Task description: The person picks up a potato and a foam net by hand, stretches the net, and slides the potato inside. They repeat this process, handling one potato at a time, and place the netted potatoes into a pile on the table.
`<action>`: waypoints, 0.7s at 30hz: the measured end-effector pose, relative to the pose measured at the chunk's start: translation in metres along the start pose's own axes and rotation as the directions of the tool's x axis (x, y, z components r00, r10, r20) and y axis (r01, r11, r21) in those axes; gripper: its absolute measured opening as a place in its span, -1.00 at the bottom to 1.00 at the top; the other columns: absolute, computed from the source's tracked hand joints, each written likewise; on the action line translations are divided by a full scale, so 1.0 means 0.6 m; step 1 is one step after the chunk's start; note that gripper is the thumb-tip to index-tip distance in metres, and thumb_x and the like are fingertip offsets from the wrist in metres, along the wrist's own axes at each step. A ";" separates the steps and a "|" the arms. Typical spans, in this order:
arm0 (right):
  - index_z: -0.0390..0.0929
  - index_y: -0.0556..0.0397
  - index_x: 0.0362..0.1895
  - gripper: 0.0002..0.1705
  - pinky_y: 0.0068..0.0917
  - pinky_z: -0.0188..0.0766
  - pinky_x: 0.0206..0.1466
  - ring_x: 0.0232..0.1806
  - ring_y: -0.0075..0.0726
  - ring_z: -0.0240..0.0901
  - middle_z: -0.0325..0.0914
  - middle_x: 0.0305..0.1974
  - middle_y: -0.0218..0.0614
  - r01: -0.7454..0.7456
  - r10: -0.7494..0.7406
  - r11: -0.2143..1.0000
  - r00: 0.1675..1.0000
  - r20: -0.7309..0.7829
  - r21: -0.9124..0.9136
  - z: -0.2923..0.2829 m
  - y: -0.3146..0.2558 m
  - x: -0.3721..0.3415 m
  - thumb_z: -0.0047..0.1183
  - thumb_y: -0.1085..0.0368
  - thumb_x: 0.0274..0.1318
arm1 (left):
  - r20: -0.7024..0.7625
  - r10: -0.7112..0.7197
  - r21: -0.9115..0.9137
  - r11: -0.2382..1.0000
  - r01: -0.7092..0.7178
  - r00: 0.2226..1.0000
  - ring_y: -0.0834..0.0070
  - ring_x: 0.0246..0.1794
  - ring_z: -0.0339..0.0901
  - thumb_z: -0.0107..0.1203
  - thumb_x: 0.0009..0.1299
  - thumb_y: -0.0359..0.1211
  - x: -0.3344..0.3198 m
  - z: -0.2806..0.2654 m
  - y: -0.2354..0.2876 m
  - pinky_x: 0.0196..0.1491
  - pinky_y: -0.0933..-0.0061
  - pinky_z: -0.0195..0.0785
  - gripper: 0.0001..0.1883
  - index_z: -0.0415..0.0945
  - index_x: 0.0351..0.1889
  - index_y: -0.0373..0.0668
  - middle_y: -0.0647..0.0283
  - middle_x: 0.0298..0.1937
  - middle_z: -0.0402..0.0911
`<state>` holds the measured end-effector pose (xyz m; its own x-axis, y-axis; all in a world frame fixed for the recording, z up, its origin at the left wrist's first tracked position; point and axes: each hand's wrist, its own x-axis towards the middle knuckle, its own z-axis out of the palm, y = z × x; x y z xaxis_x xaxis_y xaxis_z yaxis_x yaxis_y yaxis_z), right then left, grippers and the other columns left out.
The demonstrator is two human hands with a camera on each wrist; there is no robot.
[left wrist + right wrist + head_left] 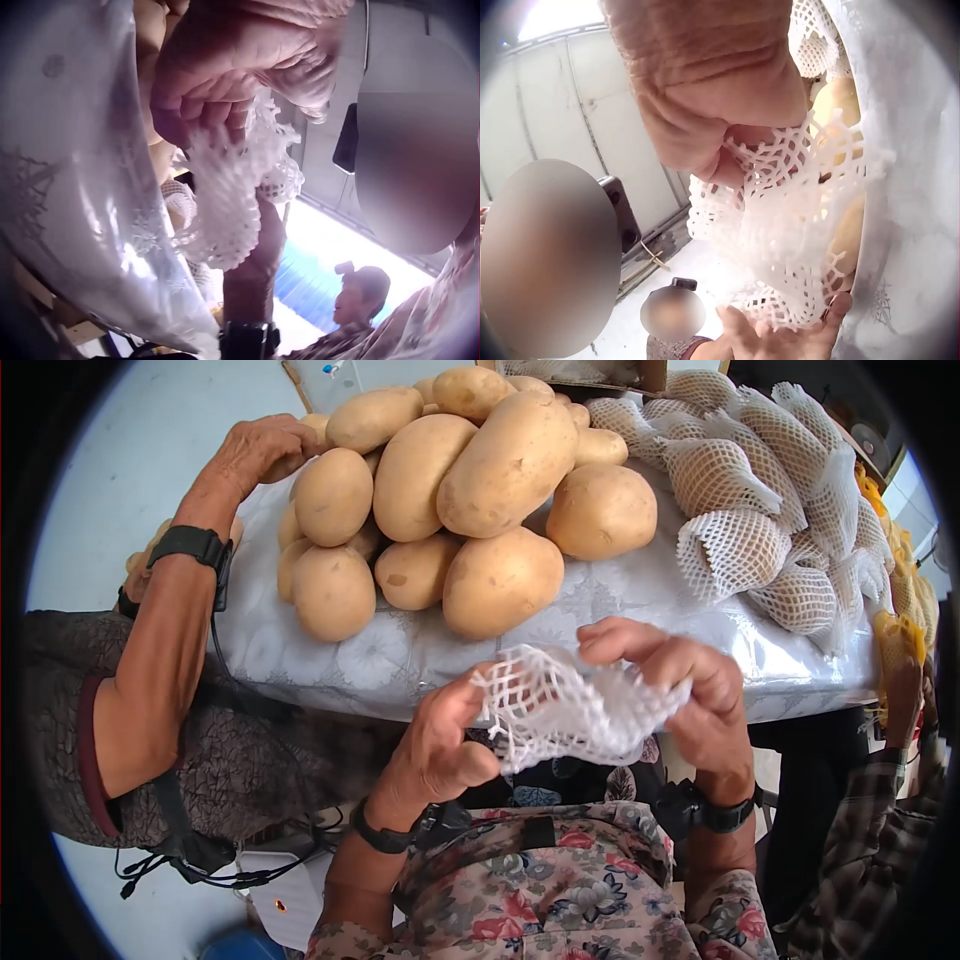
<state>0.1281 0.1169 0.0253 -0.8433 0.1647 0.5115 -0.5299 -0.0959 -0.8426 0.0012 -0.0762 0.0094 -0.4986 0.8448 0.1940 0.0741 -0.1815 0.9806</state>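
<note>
A white foam net sleeve (575,705), with no potato in it, is stretched between the two hands in front of the table edge. At its left end my left hand (440,745) holds the net, fingers inside or behind the mesh and thumb apart. My right hand (700,685) grips the other end with bent fingers. In the left wrist view the net (225,202) hangs crumpled from the left hand (240,67). The right wrist view shows the right hand (712,90) curled on the mesh (780,225). Beyond them lies a pile of bare potatoes (505,460).
Netted potatoes (725,550) are heaped at the table's right. Another person's arm (160,660) reaches to the pile from the left. A cardboard box edge (650,375) stands at the back. The silvery tablecloth (290,650) covers the table; a plaid sleeve (860,830) is at right.
</note>
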 end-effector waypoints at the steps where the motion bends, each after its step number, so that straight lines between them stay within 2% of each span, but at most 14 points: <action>1: 0.47 0.02 -0.30 -0.80 -0.16 0.22 0.25 0.19 -0.04 0.33 0.51 0.01 -0.16 0.068 -0.052 0.988 0.992 0.114 -0.141 -0.002 0.004 0.004 -0.05 0.58 0.00 | 0.051 -0.007 -0.080 0.997 0.011 0.999 0.50 -0.05 0.51 0.19 0.12 0.24 0.001 -0.006 -0.001 0.06 0.44 0.35 -0.12 0.37 0.09 -0.40 0.13 -0.08 0.58; 2: 0.48 0.03 -0.30 -0.75 -0.15 0.21 0.26 0.20 0.01 0.32 0.51 0.01 -0.17 0.072 -0.026 0.945 0.989 0.146 -0.320 -0.001 0.002 0.008 -0.05 0.61 -0.09 | 0.104 -0.010 -0.160 0.987 0.026 0.995 0.53 -0.05 0.50 0.16 0.10 0.31 0.003 -0.010 -0.001 0.05 0.46 0.34 -0.06 0.37 0.10 -0.41 0.15 -0.08 0.58; 4: 0.50 0.07 -0.29 -0.64 -0.13 0.18 0.28 0.22 0.11 0.28 0.51 0.02 -0.18 0.089 0.041 0.761 0.982 0.184 -0.643 0.002 -0.007 0.013 -0.07 0.68 -0.25 | 0.061 -0.003 -0.109 0.994 0.010 0.998 0.58 -0.05 0.49 0.18 0.27 -0.01 0.007 -0.009 0.015 0.01 0.52 0.35 -0.37 0.40 0.06 -0.39 0.18 -0.08 0.58; 5: 0.52 0.09 -0.23 -0.50 -0.14 0.18 0.28 0.19 0.16 0.29 0.50 0.03 -0.15 0.139 -0.011 0.677 0.984 0.179 -0.722 0.001 -0.006 0.015 -0.11 0.70 -0.40 | 0.001 0.029 -0.062 0.998 -0.029 1.000 0.59 -0.05 0.49 0.16 0.31 -0.11 0.010 -0.003 0.018 0.00 0.53 0.35 -0.47 0.42 0.05 -0.38 0.18 -0.09 0.58; 6: 0.53 0.08 -0.21 -0.48 -0.14 0.18 0.28 0.18 0.16 0.30 0.49 0.03 -0.14 0.145 -0.060 0.659 0.988 0.141 -0.738 0.001 -0.006 0.014 -0.11 0.70 -0.40 | -0.057 0.067 -0.013 0.998 -0.067 0.996 0.60 -0.06 0.48 0.15 0.35 -0.21 0.013 0.002 0.018 -0.01 0.54 0.36 -0.56 0.43 0.04 -0.36 0.19 -0.09 0.58; 7: 0.53 0.08 -0.18 -0.46 -0.14 0.18 0.27 0.17 0.16 0.30 0.49 0.04 -0.14 0.149 -0.109 0.641 0.989 0.103 -0.753 -0.001 -0.006 0.011 -0.10 0.70 -0.41 | -0.156 0.146 0.002 0.989 -0.147 0.977 0.62 -0.10 0.50 0.06 0.37 -0.46 0.013 0.002 0.006 -0.04 0.56 0.37 -0.75 0.46 -0.01 -0.35 0.22 -0.13 0.60; 9: 0.55 0.06 -0.13 -0.48 -0.15 0.19 0.26 0.16 0.14 0.32 0.46 0.06 -0.10 0.123 -0.155 0.610 0.987 0.034 -0.782 -0.008 -0.008 0.002 -0.06 0.69 -0.31 | -0.306 0.268 -0.013 0.958 -0.286 0.913 0.61 -0.13 0.51 0.07 0.36 -0.47 0.015 0.015 0.014 -0.05 0.54 0.39 -0.76 0.47 -0.04 -0.35 0.25 -0.17 0.61; 11: 0.56 0.09 -0.15 -0.62 -0.17 0.26 0.18 0.12 0.09 0.35 0.45 0.06 -0.09 -0.041 0.031 0.771 0.999 -0.027 -0.635 -0.012 -0.016 -0.009 0.00 0.60 -0.15 | -0.389 0.325 -0.007 0.934 -0.356 0.862 0.57 -0.15 0.54 0.08 0.32 -0.50 0.013 0.014 0.013 -0.07 0.53 0.39 -0.78 0.48 -0.09 -0.35 0.23 -0.20 0.61; 12: 0.56 0.11 -0.16 -0.70 -0.19 0.29 0.15 0.11 0.07 0.37 0.45 0.06 -0.08 -0.130 0.129 0.828 0.991 -0.040 -0.546 -0.012 -0.019 -0.010 0.02 0.55 -0.07 | -0.316 0.362 0.090 0.932 -0.352 0.877 0.56 -0.14 0.55 0.09 0.31 -0.50 0.011 0.006 0.006 -0.05 0.52 0.39 -0.78 0.48 -0.09 -0.35 0.21 -0.17 0.61; 14: 0.56 0.14 -0.17 -0.79 -0.26 0.36 0.03 0.01 -0.03 0.44 0.50 -0.02 -0.08 -0.128 0.152 0.895 0.988 0.024 -0.428 -0.011 -0.025 -0.007 0.05 0.41 0.05 | -0.155 0.407 0.281 0.892 -0.355 0.900 0.54 -0.11 0.55 0.10 0.30 -0.49 0.008 -0.009 -0.005 -0.03 0.50 0.39 -0.79 0.49 -0.11 -0.34 0.15 -0.11 0.60; 15: 0.56 0.15 -0.18 -0.79 -0.30 0.38 -0.02 -0.04 -0.09 0.46 0.52 -0.07 -0.09 -0.160 0.195 0.898 0.980 0.044 -0.411 -0.011 -0.027 -0.006 0.05 0.36 0.08 | -0.138 0.348 0.232 0.922 -0.312 0.927 0.49 -0.07 0.55 0.10 0.30 -0.48 0.007 -0.004 -0.005 -0.01 0.47 0.38 -0.80 0.50 -0.13 -0.34 0.07 -0.04 0.58; 18: 0.56 0.20 -0.18 -0.73 -0.40 0.42 -0.16 -0.21 -0.24 0.53 0.58 -0.22 -0.16 -0.318 0.390 0.833 0.918 0.072 -0.453 -0.004 -0.029 0.004 0.07 0.24 0.15 | -0.102 0.336 0.035 0.942 -0.334 0.936 0.45 -0.04 0.55 0.10 0.29 -0.47 0.016 0.026 0.005 0.01 0.44 0.38 -0.81 0.51 -0.14 -0.32 0.03 0.00 0.57; 19: 0.55 0.21 -0.18 -0.71 -0.46 0.40 -0.19 -0.29 -0.39 0.51 0.59 -0.33 -0.24 -0.272 0.377 0.810 0.920 0.107 -0.520 0.003 -0.029 0.012 0.09 0.22 0.15 | -0.025 0.414 0.153 0.901 -0.406 0.910 0.30 -0.01 0.56 0.10 0.28 -0.48 0.025 0.023 0.006 0.03 0.41 0.38 -0.84 0.49 -0.20 -0.33 -0.02 0.02 0.55; 21: 0.55 0.22 -0.19 -0.71 -0.50 0.39 -0.21 -0.29 -0.46 0.48 0.59 -0.34 -0.28 -0.337 0.368 0.849 0.930 0.000 -0.407 0.009 -0.029 0.012 0.10 0.22 0.16 | 0.059 0.550 0.259 0.798 -0.544 0.833 0.21 -0.05 0.57 0.10 0.26 -0.49 0.034 0.017 0.002 0.02 0.39 0.38 -0.87 0.47 -0.25 -0.32 -0.02 -0.02 0.56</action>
<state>0.1310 0.1145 0.0444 -0.9792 0.1181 0.1651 -0.1295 0.2625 -0.9562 -0.0001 -0.0544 0.0148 -0.3242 0.6338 0.7023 0.5541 -0.4745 0.6840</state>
